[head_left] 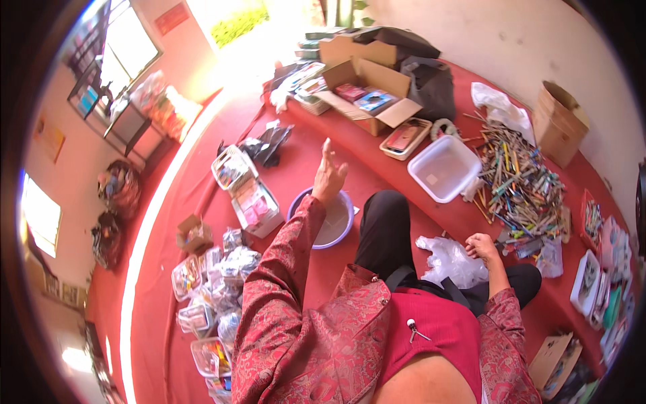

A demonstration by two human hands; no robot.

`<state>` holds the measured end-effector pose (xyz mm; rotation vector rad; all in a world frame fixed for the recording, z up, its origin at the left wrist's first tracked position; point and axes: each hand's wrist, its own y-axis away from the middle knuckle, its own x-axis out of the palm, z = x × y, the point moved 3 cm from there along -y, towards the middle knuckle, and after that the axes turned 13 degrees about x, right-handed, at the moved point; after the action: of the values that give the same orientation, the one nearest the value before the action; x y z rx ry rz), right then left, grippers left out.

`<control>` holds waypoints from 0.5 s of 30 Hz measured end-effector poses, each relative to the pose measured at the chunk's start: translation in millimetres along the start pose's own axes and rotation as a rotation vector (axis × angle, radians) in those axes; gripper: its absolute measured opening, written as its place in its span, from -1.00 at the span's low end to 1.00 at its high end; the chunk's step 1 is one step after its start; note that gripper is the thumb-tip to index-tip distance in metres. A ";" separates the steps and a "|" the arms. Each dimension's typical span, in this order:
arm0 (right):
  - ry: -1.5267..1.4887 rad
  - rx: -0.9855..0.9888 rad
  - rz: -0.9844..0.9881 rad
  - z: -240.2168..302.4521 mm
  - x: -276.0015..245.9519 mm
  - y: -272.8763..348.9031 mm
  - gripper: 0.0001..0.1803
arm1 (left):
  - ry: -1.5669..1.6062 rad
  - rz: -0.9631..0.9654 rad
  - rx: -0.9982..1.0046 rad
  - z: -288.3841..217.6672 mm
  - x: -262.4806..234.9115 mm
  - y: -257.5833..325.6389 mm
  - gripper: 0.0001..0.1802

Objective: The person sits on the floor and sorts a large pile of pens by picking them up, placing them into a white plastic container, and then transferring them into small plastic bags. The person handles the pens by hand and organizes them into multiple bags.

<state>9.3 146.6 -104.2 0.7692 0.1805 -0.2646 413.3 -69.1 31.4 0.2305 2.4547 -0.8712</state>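
Observation:
My left hand (329,176) is raised over a purple-rimmed basin (347,227), its fingers stretched out and nothing held in them. Part of the basin is hidden behind my hand and sleeve. My right hand (482,248) hovers by my right knee with its fingers curled together; whatever may be between them is too small to see. Just beside it, a crumpled clear plastic bag (452,261) lies between my legs. On the raised red surface past my right hand lies a big heap of pens and pencils (521,178), with an empty white plastic tub (444,168) next to it.
Open cardboard box (367,94) with packages stands at the back, beside a black bag (431,87). Left of the basin lies an opened white case (252,202); bagged and boxed goods (219,293) pile nearer me. A brown carton (560,121) and trays (589,283) stand at right.

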 end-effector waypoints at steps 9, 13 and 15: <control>1.042 -0.340 -0.200 -17.8 7.4 32.1 -0.80 | -0.074 0.250 0.585 -115.5 170.9 -69.8 -0.60; 1.134 -0.241 -0.058 -37.1 -5.2 45.7 -0.76 | 0.342 0.404 0.313 -170.3 254.0 -66.3 -0.46; 1.087 -0.289 -0.124 -45.0 -4.3 42.1 -0.75 | 0.318 0.501 0.283 -168.6 287.6 -58.2 -0.49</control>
<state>14.9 208.0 -107.1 0.5448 1.2676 0.0911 79.8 -12.4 22.2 1.1067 2.3640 -1.0014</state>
